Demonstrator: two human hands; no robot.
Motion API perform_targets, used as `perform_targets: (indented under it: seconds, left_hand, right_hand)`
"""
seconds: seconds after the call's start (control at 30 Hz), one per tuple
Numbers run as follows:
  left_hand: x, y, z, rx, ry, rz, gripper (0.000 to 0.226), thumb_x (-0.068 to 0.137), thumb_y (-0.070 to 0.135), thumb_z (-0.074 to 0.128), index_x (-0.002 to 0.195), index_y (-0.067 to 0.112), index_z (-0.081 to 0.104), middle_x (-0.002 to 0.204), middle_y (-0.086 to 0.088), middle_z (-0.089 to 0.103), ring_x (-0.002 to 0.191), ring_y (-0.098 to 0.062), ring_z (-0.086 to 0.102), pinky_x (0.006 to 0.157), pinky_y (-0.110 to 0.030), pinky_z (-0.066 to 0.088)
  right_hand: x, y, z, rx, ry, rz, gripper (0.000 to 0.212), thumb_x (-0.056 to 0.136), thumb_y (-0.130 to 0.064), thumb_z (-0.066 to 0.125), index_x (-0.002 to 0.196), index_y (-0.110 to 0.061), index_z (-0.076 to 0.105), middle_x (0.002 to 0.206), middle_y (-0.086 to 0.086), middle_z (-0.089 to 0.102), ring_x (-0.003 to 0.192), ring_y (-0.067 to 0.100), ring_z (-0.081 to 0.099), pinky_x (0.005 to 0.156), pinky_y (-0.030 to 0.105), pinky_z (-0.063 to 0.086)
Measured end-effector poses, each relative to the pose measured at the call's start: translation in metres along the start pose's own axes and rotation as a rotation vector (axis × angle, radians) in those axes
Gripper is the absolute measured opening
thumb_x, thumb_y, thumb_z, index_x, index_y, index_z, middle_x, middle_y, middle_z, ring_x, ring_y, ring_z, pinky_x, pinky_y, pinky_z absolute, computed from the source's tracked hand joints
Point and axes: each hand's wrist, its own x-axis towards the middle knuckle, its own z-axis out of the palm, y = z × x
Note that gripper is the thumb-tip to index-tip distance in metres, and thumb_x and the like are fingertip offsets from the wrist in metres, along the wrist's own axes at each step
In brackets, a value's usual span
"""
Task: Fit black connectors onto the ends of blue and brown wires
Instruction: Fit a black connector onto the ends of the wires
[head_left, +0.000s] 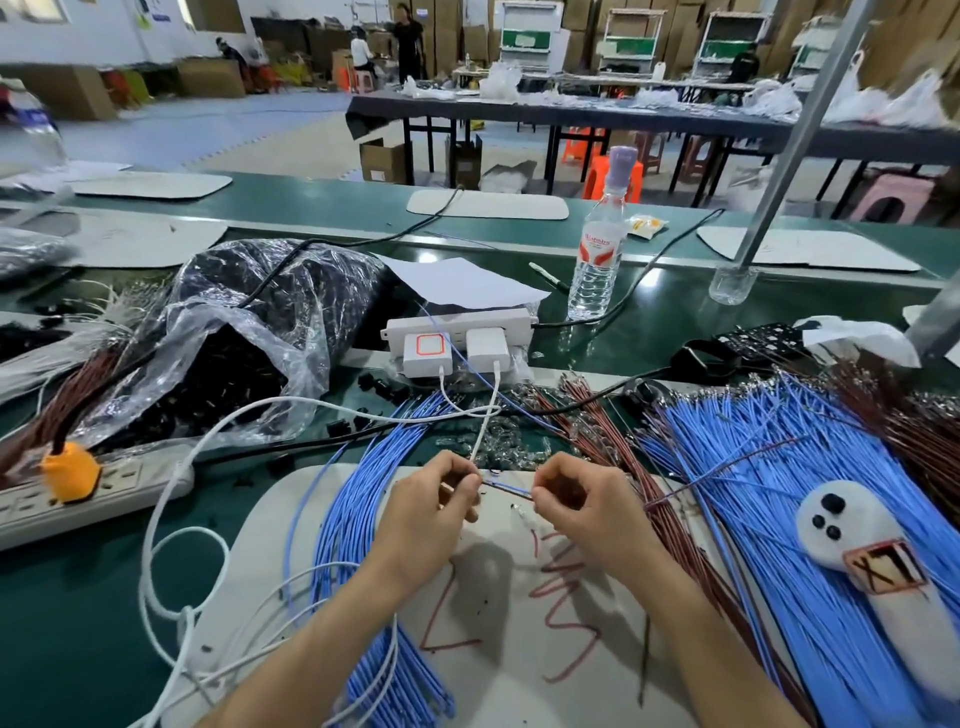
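At a green tabletop (78, 597), a worker's two hands meet over a white mat (519, 649) scrawled with red marks that spell nothing legible. The left hand (434, 501) and right hand (579, 501) each pinch, fingers curled tight, one end of a short wire pair (506, 488), one blue and one brown, stretched between them just above the mat. Whether a connector sits inside the left fingers cannot be told. Black connectors (228, 374) fill a crumpled clear bag (291, 322) to the left. Blue wires (779, 493) fan out at right, more blue wires (348, 519) curve at left, and brown wires (597, 431) lie beyond the hands. A white object (852, 525) on the right-hand bundle carries a boxed label reading roughly "XT". The water bottle (597, 254) bears red lettering too blurred to read.
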Motion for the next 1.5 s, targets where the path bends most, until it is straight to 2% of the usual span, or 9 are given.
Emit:
perform_targets:
  seconds: [0.23,0.33,0.4,0.53,0.73,0.87,1.07,1.27,1.5]
  left_hand:
    - [0.009,-0.005,-0.014,0.024,-0.105,0.020,0.015,0.091,0.017,0.063,0.078,0.025,0.065,0.067,0.007,0.069,0.060,-0.006,0.063,0.057,-0.016,0.046]
    - [0.032,-0.023,-0.046,0.317,0.172,0.063,0.013,0.091,0.011,0.062,0.084,0.018,0.069,0.074,0.005,0.068,0.064,-0.007,0.059,0.061,-0.010,0.042]
    - [0.052,-0.036,-0.071,0.545,0.309,0.093,0.018,0.090,-0.001,0.056,0.102,0.005,0.068,0.094,-0.010,0.065,0.079,-0.016,0.057,0.074,-0.017,0.043]
    - [0.084,-0.051,-0.095,0.970,0.059,-0.123,0.035,0.091,-0.003,0.048,0.119,0.009,0.064,0.113,-0.013,0.061,0.101,-0.030,0.057,0.088,-0.037,0.048]
    - [0.074,-0.035,-0.094,1.134,0.099,-0.051,0.022,0.095,0.017,0.056,0.116,0.015,0.062,0.107,-0.010,0.060,0.094,-0.032,0.060,0.072,-0.042,0.051]
    - [0.039,-0.015,-0.081,0.701,0.194,0.186,0.018,0.086,0.011,0.068,0.103,0.011,0.072,0.093,-0.009,0.062,0.082,-0.026,0.060,0.076,-0.033,0.051]
    - [0.001,0.007,-0.012,-0.498,-0.173,-0.158,0.012,0.080,-0.003,0.069,0.084,0.008,0.070,0.075,-0.008,0.072,0.069,-0.015,0.069,0.067,-0.020,0.055]
    - [0.000,-0.002,0.011,-0.655,-0.171,-0.159,0.022,0.070,0.008,0.077,0.086,0.012,0.063,0.079,-0.004,0.071,0.070,-0.016,0.068,0.057,-0.020,0.053]
    - [-0.002,-0.009,0.012,-0.466,-0.149,0.124,0.031,0.081,-0.005,0.070,0.090,0.025,0.067,0.101,-0.011,0.069,0.096,-0.019,0.070,0.079,-0.018,0.051]
  right_hand:
    - [-0.002,-0.009,0.010,0.119,-0.053,0.048,0.012,0.082,-0.005,0.072,0.083,-0.017,0.073,0.069,-0.006,0.068,0.060,0.004,0.056,0.062,0.021,0.048]
    - [-0.002,-0.007,0.009,0.055,-0.040,0.066,0.012,0.083,-0.008,0.072,0.080,-0.020,0.070,0.065,-0.010,0.064,0.055,-0.001,0.051,0.056,0.013,0.043]
    - [-0.002,-0.008,0.008,0.035,-0.039,0.073,0.012,0.083,-0.009,0.072,0.080,-0.020,0.068,0.067,-0.009,0.064,0.056,-0.001,0.052,0.056,0.016,0.046]
    - [-0.004,-0.010,0.009,0.052,-0.063,0.082,0.017,0.082,-0.007,0.072,0.077,-0.021,0.065,0.068,-0.006,0.062,0.055,-0.005,0.051,0.056,0.014,0.044]
    - [-0.004,-0.007,0.009,0.068,-0.037,0.111,0.016,0.080,-0.007,0.072,0.072,-0.019,0.065,0.062,-0.006,0.061,0.052,-0.001,0.048,0.054,0.016,0.043]
    - [-0.003,-0.006,0.006,0.063,-0.005,0.130,0.015,0.079,-0.009,0.074,0.070,-0.019,0.066,0.060,-0.005,0.060,0.052,0.002,0.046,0.054,0.020,0.042]
    - [-0.001,-0.018,-0.015,0.195,0.081,0.095,0.021,0.078,-0.006,0.074,0.066,-0.022,0.066,0.050,-0.013,0.055,0.048,-0.001,0.042,0.050,0.012,0.035]
    - [-0.027,-0.013,-0.014,0.210,0.155,0.082,0.025,0.078,-0.001,0.074,0.063,-0.020,0.065,0.052,-0.013,0.056,0.049,-0.004,0.045,0.052,0.009,0.036]
    - [-0.033,-0.021,-0.003,-0.029,0.248,-0.052,0.014,0.075,-0.018,0.070,0.066,-0.026,0.062,0.056,-0.008,0.060,0.054,0.008,0.054,0.052,0.019,0.043]
